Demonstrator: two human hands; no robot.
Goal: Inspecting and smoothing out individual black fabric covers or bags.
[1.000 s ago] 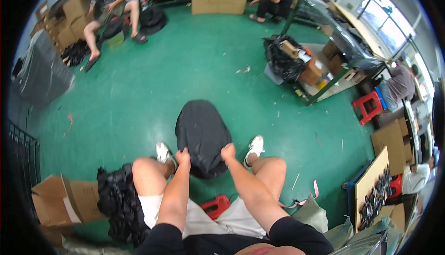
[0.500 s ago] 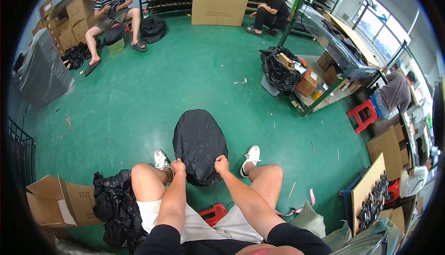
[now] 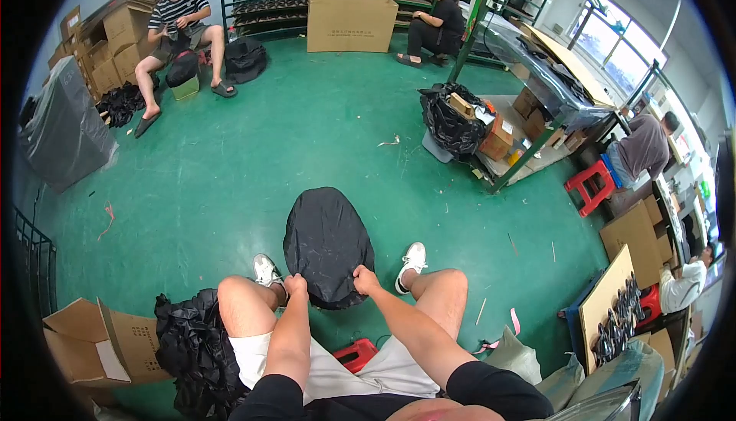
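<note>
A black oval fabric cover (image 3: 328, 241) is spread in front of my knees, slightly wrinkled, its rounded far end pointing away from me. My left hand (image 3: 296, 285) grips its near left edge, fingers closed. On the near right edge, my right hand (image 3: 365, 280) pinches the fabric, with the thumb toward the cover. Both arms reach forward between my bent legs. Beside my left thigh lies a heap of crumpled black fabric (image 3: 195, 356). What is underneath the cover is hidden.
An opened cardboard box (image 3: 134, 340) stands at the near left. Part of a red plastic seat (image 3: 356, 355) shows between my thighs. Across the green floor sits one person (image 3: 179, 19); another person (image 3: 435, 24) crouches near shelving. A loaded bench (image 3: 529, 145) stands right.
The cover's far end looks a little flatter and lower, while both hands keep their hold. The view has shifted slightly. The crouching person at the back has turned sideways.
</note>
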